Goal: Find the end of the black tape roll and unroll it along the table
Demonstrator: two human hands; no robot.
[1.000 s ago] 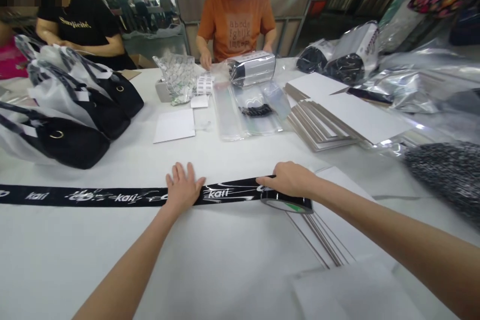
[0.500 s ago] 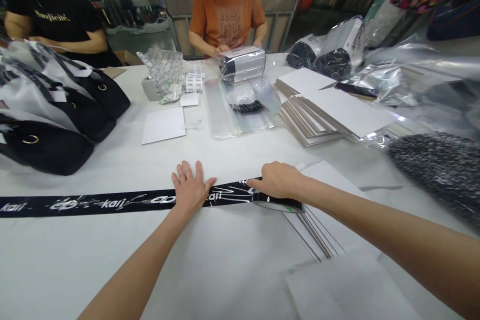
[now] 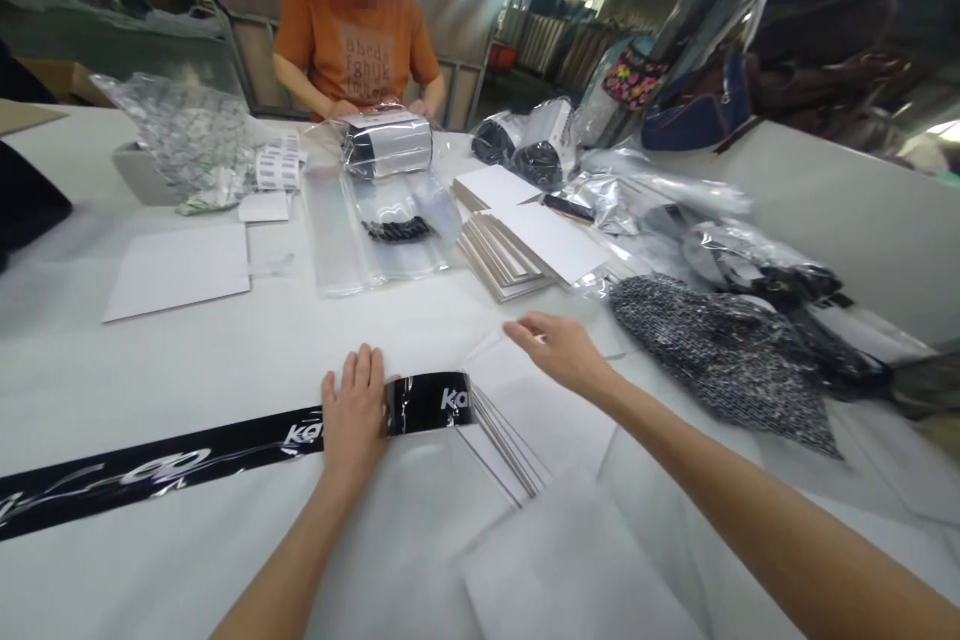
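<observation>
A long glossy black strip with white "kari" lettering [image 3: 172,460] lies across the white table and runs out of view at the left. My left hand [image 3: 356,410] rests flat on it, fingers stretched out. Just right of that hand, the strip's free end [image 3: 431,402] curves up off the table. My right hand [image 3: 559,350] hovers apart from the strip, fingers loosely bent with nothing visible in them. Beneath and beside it are white boards [image 3: 540,400], stacked with their edges fanned near the strip's end.
More white boards [image 3: 555,240] are piled farther back, beside clear plastic bags [image 3: 330,230]. A black-and-white knitted piece [image 3: 705,350] lies at the right. Across the table, a person in an orange shirt [image 3: 360,40] handles a plastic-wrapped item [image 3: 390,142]. White labels [image 3: 277,165] lie at left.
My right hand has come off the strip and moved up and away from it. The strip's right end now curls up beside my left hand, which still presses it. The view has turned right.
</observation>
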